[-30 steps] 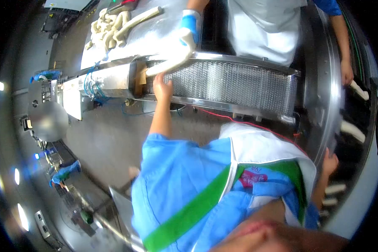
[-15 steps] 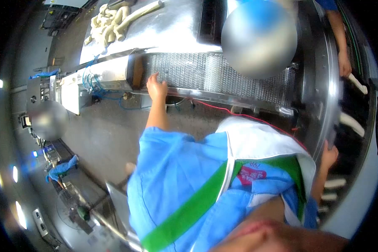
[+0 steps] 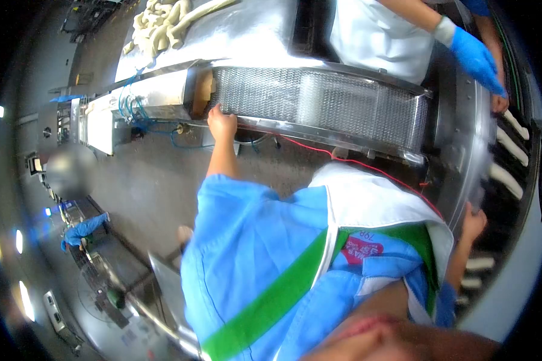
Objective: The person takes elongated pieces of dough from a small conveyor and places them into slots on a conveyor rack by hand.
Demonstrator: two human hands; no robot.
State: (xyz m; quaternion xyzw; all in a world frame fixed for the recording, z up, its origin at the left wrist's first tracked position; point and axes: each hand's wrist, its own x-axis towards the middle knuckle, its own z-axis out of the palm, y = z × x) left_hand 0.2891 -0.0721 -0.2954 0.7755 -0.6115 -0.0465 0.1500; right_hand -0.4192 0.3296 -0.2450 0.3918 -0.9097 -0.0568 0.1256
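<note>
A blue work top (image 3: 241, 240) with a white collar and a green strap spreads across the foreground of a factory floor. Ahead of the wearer, a conveyor (image 3: 355, 108) with a metal mesh belt runs sideways, its left end meeting a brown panel (image 3: 203, 90) and a metal housing (image 3: 156, 90). Beyond it, a shiny metal counter (image 3: 253, 36) carries a heap of pale curved pieces (image 3: 156, 30), one long piece (image 3: 205, 13) angling out to the right. At far right, a dark channel (image 3: 504, 225) behind a curved metal rail (image 3: 464, 144) holds more pale pieces (image 3: 507, 180), some near its upper part and others lower down. Across the conveyor, a person in a white apron (image 3: 379, 42) extends a blue-gloved hand (image 3: 479, 60) over the rail, near a bare hand (image 3: 500, 104) beside the uppermost piece. The wearer's left hand (image 3: 223, 125) is at the conveyor's near edge, fingers bent and holding no piece; whether they grip the edge cannot be told. The right hand (image 3: 474, 222) is by the rail's lower stretch, fingers curled, their grip likewise unclear. A red cable (image 3: 367, 168) trails below the conveyor.
</note>
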